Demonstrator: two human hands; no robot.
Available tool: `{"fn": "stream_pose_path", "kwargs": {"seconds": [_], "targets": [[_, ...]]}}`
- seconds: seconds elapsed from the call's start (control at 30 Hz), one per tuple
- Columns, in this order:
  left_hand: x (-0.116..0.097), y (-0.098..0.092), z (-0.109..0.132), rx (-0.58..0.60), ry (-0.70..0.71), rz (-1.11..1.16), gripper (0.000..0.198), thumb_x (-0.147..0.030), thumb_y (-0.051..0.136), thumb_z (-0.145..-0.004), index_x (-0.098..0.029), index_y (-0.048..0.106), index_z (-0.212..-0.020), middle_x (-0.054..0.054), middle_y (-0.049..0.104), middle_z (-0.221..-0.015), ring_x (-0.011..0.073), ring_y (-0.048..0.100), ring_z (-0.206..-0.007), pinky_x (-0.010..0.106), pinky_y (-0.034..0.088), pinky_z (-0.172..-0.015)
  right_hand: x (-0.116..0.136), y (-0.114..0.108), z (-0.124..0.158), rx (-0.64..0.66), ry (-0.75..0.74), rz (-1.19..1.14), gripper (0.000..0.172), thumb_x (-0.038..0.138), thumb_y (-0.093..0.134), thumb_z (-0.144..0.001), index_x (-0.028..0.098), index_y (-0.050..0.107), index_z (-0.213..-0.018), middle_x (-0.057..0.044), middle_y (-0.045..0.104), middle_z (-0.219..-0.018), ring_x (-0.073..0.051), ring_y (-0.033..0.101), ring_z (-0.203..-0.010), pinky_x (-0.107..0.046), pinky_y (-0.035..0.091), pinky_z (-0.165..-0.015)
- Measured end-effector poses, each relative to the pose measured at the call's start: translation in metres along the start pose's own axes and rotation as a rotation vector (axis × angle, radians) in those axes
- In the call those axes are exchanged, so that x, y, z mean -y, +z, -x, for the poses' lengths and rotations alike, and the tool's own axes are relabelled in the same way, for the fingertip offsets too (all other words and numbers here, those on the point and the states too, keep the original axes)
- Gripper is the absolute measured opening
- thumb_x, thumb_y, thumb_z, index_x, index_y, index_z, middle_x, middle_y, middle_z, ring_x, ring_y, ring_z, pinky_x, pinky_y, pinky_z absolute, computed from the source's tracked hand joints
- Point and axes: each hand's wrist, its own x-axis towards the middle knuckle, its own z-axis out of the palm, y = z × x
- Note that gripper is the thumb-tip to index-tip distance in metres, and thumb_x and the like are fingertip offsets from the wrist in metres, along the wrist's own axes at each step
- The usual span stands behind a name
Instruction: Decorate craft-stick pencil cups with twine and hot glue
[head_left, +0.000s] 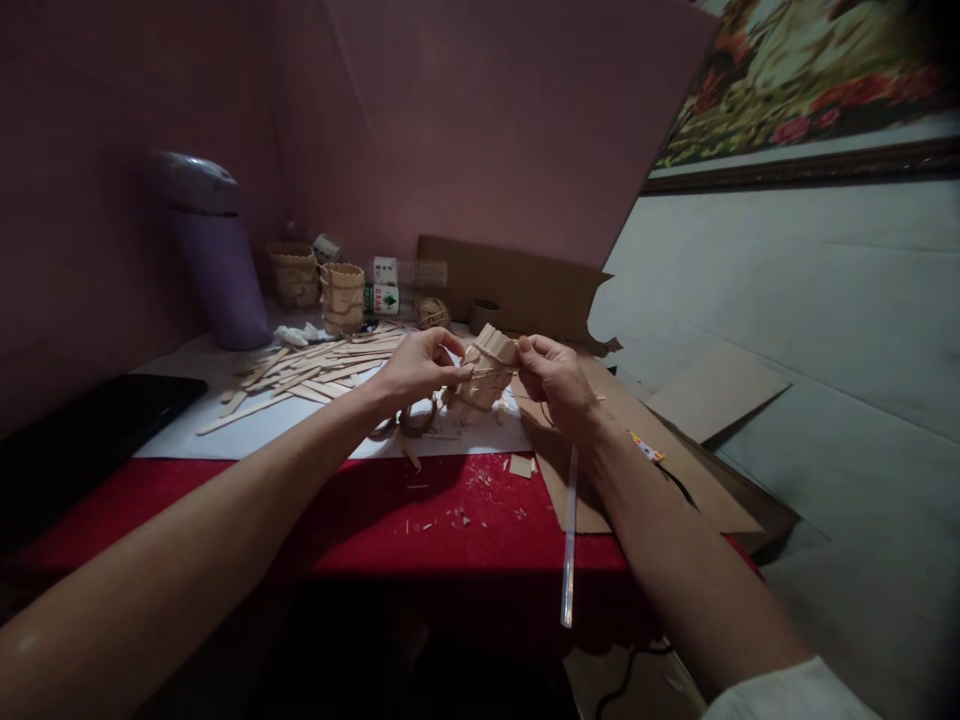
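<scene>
A small cup made of wooden craft sticks (486,385), bound with twine, is tilted between my hands over the table. My left hand (421,364) grips its left side, with thumb and fingers against the sticks. At the cup's upper right, my right hand (555,380) pinches the twine that runs round it; the exact fingertip contact is hard to make out. Below my left hand lie scissors (417,418) with dark handles, partly hidden. A clear glue stick (570,550) sticks out past the table edge beneath my right wrist.
Loose craft sticks (315,370) are piled on white paper at left. Behind them stand two finished stick cups (343,300), bottles (386,298) and a twine ball (433,313). Cardboard (577,490) lies at right, a purple bin (221,270) stands at left, and wood scraps dot the red cloth (300,520).
</scene>
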Motion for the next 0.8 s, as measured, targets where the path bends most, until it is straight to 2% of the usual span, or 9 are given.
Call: {"fn": "stream_pose_path", "kwargs": {"seconds": [0.13,0.2,0.33,0.43,0.53,0.67,0.73,0.8], "targets": [[0.007,-0.006,-0.003,-0.039,-0.044,0.160,0.040,-0.014,0.083,-0.061,-0.012,0.064,-0.096,0.004,0.064,-0.081,0.0148,0.060,-0.070,0.029,0.046,-0.066,0.001,-0.003,0.000,0.053,0.109,-0.088,0.056,0.061,0.084,-0.063,0.022,0.043,-0.067,0.013,0.026,-0.050,-0.003,0.013,-0.042,-0.022,0.006,-0.040],[0.010,-0.009,-0.003,0.075,-0.061,0.254,0.047,-0.018,0.083,-0.063,-0.011,0.066,-0.106,0.008,0.066,-0.091,0.0190,0.064,-0.081,0.033,0.048,-0.075,0.001,-0.004,0.000,0.080,0.132,-0.123,0.054,0.058,0.083,-0.066,0.022,0.043,-0.067,0.013,0.024,-0.050,-0.004,0.011,-0.042,-0.022,0.005,-0.041],[0.011,-0.014,0.000,0.414,-0.046,0.399,0.048,-0.026,0.076,-0.072,-0.013,0.066,-0.117,0.014,0.070,-0.103,0.0248,0.066,-0.093,0.036,0.049,-0.081,0.001,-0.005,0.000,0.137,0.149,-0.195,0.049,0.052,0.082,-0.069,0.023,0.042,-0.070,0.014,0.021,-0.049,-0.004,0.007,-0.043,-0.023,0.004,-0.042],[0.010,-0.013,0.002,0.506,-0.041,0.476,0.051,-0.026,0.073,-0.076,-0.016,0.064,-0.124,0.015,0.069,-0.110,0.0246,0.067,-0.092,0.036,0.053,-0.077,0.001,-0.003,0.002,0.172,0.156,-0.231,0.052,0.052,0.083,-0.067,0.024,0.041,-0.070,0.014,0.020,-0.049,-0.004,0.006,-0.043,-0.023,0.003,-0.042],[0.009,-0.011,0.004,0.510,-0.068,0.512,0.052,-0.024,0.071,-0.077,-0.019,0.062,-0.128,0.013,0.069,-0.110,0.0218,0.067,-0.086,0.035,0.055,-0.072,0.002,0.001,0.002,0.131,0.110,-0.223,0.050,0.055,0.083,-0.067,0.023,0.046,-0.075,0.014,0.025,-0.050,-0.004,0.009,-0.043,-0.023,0.004,-0.042],[0.008,-0.009,0.005,0.451,-0.113,0.522,0.050,-0.024,0.070,-0.076,-0.019,0.063,-0.125,0.012,0.069,-0.109,0.0216,0.067,-0.085,0.035,0.058,-0.070,0.001,0.007,0.002,-0.079,-0.087,-0.135,0.050,0.057,0.080,-0.069,0.024,0.055,-0.096,0.011,0.038,-0.054,-0.006,0.022,-0.044,-0.022,0.012,-0.042],[0.006,-0.009,0.005,0.405,-0.126,0.523,0.049,-0.024,0.070,-0.075,-0.018,0.063,-0.123,0.013,0.069,-0.109,0.0226,0.068,-0.087,0.036,0.059,-0.070,0.001,0.009,0.002,-0.143,-0.205,-0.028,0.045,0.058,0.078,-0.070,0.024,0.057,-0.091,0.009,0.044,-0.056,-0.008,0.031,-0.047,-0.022,0.019,-0.044],[0.004,-0.010,0.004,0.352,-0.134,0.521,0.049,-0.024,0.069,-0.074,-0.016,0.063,-0.122,0.015,0.070,-0.109,0.0230,0.068,-0.084,0.037,0.059,-0.068,0.000,0.011,0.003,-0.147,-0.297,0.094,0.040,0.056,0.078,-0.071,0.022,0.058,-0.079,0.006,0.049,-0.058,-0.009,0.038,-0.051,-0.023,0.027,-0.047]]}}
